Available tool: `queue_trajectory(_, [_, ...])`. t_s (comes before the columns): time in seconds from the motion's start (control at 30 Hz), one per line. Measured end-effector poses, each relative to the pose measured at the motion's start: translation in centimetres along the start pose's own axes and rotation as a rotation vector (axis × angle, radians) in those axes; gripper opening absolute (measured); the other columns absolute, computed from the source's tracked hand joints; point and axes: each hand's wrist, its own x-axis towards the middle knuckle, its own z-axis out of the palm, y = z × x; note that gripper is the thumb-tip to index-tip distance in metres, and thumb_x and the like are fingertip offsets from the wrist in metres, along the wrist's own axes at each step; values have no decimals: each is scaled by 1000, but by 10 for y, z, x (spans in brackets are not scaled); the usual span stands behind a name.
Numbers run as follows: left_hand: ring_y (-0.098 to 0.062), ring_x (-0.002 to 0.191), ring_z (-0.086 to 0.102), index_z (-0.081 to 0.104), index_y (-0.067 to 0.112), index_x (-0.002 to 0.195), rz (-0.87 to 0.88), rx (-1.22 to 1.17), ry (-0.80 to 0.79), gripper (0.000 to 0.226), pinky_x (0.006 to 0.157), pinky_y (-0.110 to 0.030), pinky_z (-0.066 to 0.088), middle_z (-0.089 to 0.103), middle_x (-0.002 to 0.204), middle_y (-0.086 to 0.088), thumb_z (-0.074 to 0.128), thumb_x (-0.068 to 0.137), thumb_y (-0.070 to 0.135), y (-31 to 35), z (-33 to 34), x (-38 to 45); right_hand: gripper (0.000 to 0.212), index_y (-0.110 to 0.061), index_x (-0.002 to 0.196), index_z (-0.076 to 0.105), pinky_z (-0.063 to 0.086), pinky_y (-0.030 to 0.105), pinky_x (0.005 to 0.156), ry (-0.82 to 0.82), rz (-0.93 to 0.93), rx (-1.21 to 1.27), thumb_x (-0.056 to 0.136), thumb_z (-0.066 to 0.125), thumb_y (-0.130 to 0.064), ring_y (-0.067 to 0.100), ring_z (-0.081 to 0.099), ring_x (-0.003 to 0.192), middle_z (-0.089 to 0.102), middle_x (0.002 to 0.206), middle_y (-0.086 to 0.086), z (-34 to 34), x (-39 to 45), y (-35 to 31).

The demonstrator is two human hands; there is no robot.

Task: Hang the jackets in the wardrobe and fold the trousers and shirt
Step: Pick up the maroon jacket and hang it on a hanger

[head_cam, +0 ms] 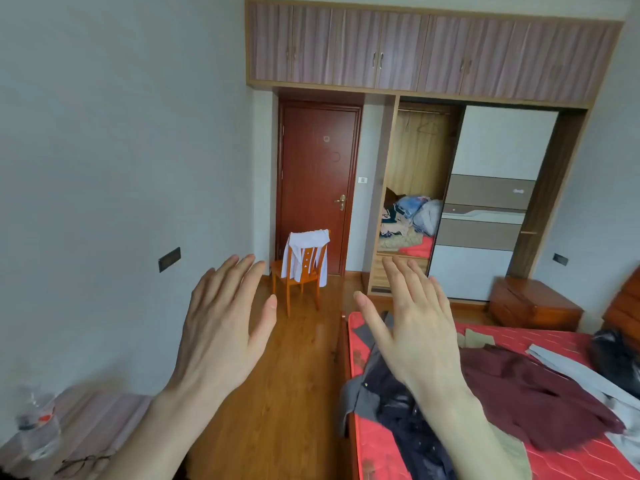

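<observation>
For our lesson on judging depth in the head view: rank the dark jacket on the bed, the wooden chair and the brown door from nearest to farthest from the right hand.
1. Dark jacket, on the bed just beneath the right hand.
2. Wooden chair, across the floor, left of the hand.
3. Brown door, in the far wall behind the chair.

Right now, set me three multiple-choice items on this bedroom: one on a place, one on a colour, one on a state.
1. Where does the white garment hang?
A. orange wooden chair
B. bed
C. wardrobe rail

2. What colour is the bed's mattress?
A. blue
B. red
C. green

3. How are the left hand and right hand?
A. both open, empty
B. both gripping clothes
C. one holds a hanger

Key: 1 A, draped over the orange wooden chair backrest; 2 B, red patterned surface; 3 A, fingers spread, holding nothing.
</observation>
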Motion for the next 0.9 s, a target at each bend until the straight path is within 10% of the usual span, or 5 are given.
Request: queue_trajectory(0.9, [-36,139,55,62,12,142,-38,62,-3,57,115,-53,39,59,149,-12,45,100,47,-87,230,219,82,-18,157,45,31,48,125,-61,22,71,100,25,-73,24,37,153,48,160,5,225,224,69])
